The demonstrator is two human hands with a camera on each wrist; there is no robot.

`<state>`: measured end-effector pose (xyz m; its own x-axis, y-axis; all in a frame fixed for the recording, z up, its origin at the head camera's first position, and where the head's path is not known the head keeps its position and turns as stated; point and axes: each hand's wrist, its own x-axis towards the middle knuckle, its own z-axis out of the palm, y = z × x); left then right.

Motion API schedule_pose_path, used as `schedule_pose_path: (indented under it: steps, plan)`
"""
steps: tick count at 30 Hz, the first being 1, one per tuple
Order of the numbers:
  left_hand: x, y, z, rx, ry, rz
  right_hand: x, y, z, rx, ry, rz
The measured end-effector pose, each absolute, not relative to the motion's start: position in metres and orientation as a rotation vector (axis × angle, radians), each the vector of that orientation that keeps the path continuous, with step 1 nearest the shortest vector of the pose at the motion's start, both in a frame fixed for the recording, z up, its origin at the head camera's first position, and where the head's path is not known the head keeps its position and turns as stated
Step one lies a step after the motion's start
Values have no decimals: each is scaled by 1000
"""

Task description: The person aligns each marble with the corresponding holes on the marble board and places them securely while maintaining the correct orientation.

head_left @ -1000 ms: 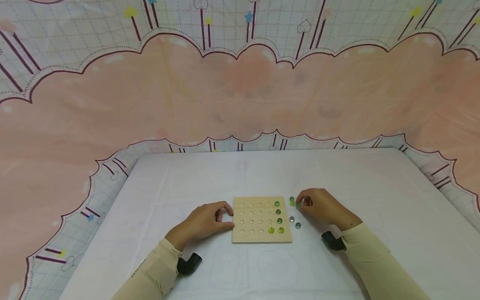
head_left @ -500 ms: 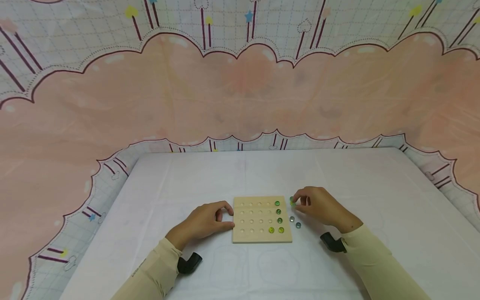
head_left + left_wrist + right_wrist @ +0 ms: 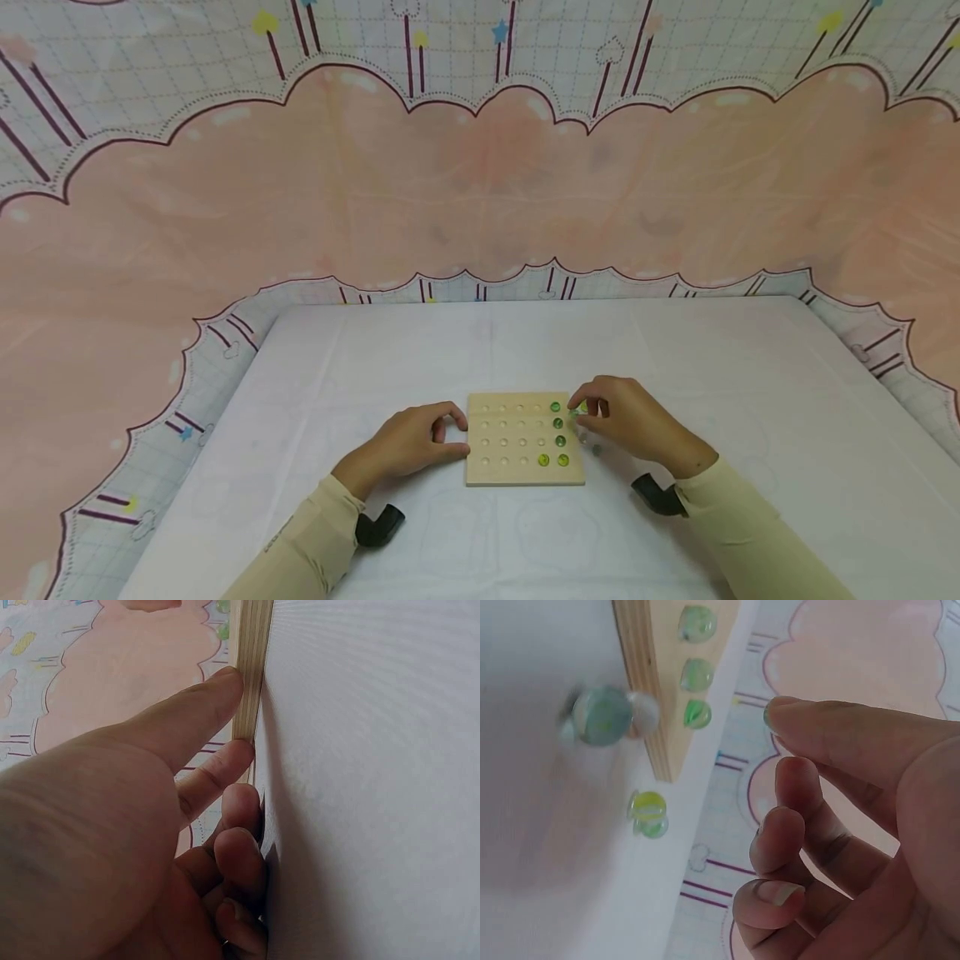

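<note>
Wooden board [image 3: 524, 439] lies flat on the table [image 3: 750, 392], braced at its left edge by the left hand [image 3: 408, 442], thumb and fingertips pressing, while the right hand [image 3: 626, 417] hovers at its right edge, whether pinching a marble [image 3: 576, 409] unclear; green marbles [image 3: 558, 433] seated in right-column dimples.

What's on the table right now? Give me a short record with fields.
Board: wooden board with a grid of hollows, flat on the white table
Filled: five green marbles in hollows on its right side
Left: left hand touches the board's left edge with its thumb
Right: right hand, fingers curled at the board's right edge; whether it pinches anything is unclear
Loose: loose marbles beside that edge
</note>
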<state>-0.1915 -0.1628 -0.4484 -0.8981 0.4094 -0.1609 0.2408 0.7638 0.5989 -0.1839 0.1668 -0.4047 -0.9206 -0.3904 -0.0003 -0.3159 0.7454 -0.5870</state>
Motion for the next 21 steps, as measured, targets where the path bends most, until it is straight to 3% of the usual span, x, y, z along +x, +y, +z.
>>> schedule_pose_path:
  steps: [21]
  plan:
    - [-192, -163, -447, 480, 2668, 854, -177, 141, -413, -694, 2809, -959]
